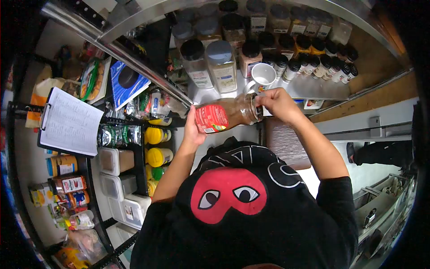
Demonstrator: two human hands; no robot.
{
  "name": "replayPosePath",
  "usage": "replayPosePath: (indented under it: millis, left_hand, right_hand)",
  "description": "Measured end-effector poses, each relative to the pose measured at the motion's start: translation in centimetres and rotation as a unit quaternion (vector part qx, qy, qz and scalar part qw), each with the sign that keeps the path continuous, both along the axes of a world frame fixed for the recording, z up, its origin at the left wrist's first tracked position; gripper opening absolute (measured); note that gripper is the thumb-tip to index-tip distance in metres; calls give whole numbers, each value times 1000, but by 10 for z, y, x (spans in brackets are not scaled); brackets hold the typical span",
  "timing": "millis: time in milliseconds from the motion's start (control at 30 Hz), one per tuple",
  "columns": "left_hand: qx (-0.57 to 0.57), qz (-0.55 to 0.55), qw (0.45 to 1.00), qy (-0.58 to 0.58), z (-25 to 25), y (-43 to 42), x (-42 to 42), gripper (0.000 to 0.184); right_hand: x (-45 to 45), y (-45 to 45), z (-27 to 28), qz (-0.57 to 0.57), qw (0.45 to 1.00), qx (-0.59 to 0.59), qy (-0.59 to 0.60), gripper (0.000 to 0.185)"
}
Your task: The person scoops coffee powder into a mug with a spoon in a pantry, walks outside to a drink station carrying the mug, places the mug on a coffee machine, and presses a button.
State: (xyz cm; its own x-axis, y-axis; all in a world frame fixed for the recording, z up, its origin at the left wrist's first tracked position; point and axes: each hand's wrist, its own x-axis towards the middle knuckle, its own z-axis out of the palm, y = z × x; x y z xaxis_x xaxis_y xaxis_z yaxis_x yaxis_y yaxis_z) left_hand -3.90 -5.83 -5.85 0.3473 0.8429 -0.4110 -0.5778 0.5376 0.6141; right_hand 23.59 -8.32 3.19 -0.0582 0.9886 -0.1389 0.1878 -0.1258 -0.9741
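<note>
A large glass jar (235, 111) with a red label and brown contents lies tipped on its side in front of my chest, its mouth to the right. My left hand (192, 130) is wrapped round the labelled base end. At the mouth, the fingers of my right hand (280, 105) are pinched together over the opening. A small dark piece shows by those fingertips, but I cannot make out what it is. Just behind the jar's neck, a white mug (263, 75) with a printed picture stands upright on the metal shelf, its handle toward the jar.
Behind the mug, the metal shelf (329, 89) bears several spice jars (222, 67) and small black-capped shakers (322, 67). On the left, racks hold a clipboard (71, 119), yellow-lidded containers (159, 157) and plastic tubs (117, 161). A metal bar (134, 60) slants above. Another person's dark-clothed leg (385, 153) shows at right.
</note>
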Motion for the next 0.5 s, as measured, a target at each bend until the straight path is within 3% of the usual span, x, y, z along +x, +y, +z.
replayPosePath:
  millis: [100, 500]
  left_hand:
    - [0, -15, 1000, -3, 8, -2, -1, 58]
    - [-52, -46, 996, 60, -3, -3, -11, 67]
  right_hand:
    - [9, -1, 18, -61, 993, -99, 26, 26]
    - [48, -2, 28, -128, 987, -86, 37, 23]
